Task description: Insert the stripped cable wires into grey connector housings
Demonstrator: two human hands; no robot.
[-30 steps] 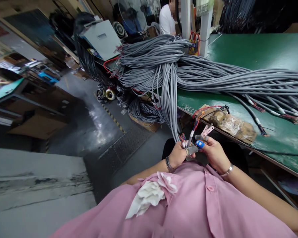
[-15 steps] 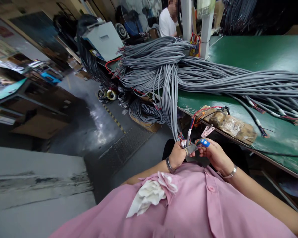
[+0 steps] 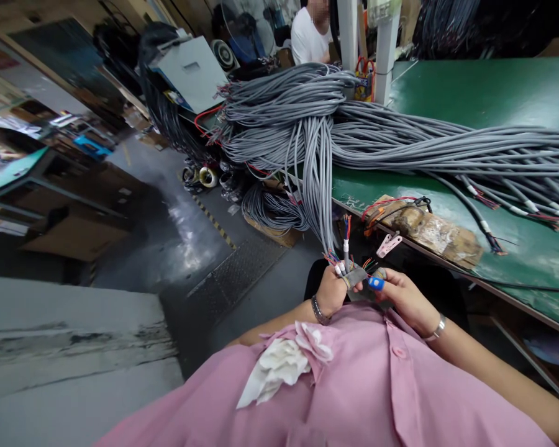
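Low in front of my body, my left hand (image 3: 331, 293) is closed around the ends of several grey cables (image 3: 317, 186), which hang down from the table. White bands and thin coloured wires (image 3: 346, 226) stick up at the cable ends. Grey wrapping (image 3: 354, 276) covers a digit of this hand. Close on the right, my right hand (image 3: 407, 299) pinches at the thin wires (image 3: 369, 264) fanning out of the held cable. A blue cover (image 3: 376, 284) with pale spots sits on its thumb. The wire tips between the fingers are partly hidden.
A large pile of grey cables (image 3: 284, 93) lies over the green table (image 3: 447, 81). At its edge are a tape-wrapped wooden block (image 3: 447, 239) and a pink clip (image 3: 389, 244). A person in white (image 3: 307, 37) sits behind. Coiled cables (image 3: 274, 208) lie lower left.
My right hand has shifted slightly, and the wires it was bunching now fan out with their tips showing. One upright cable end in my left hand has straightened and its wires stand lower.
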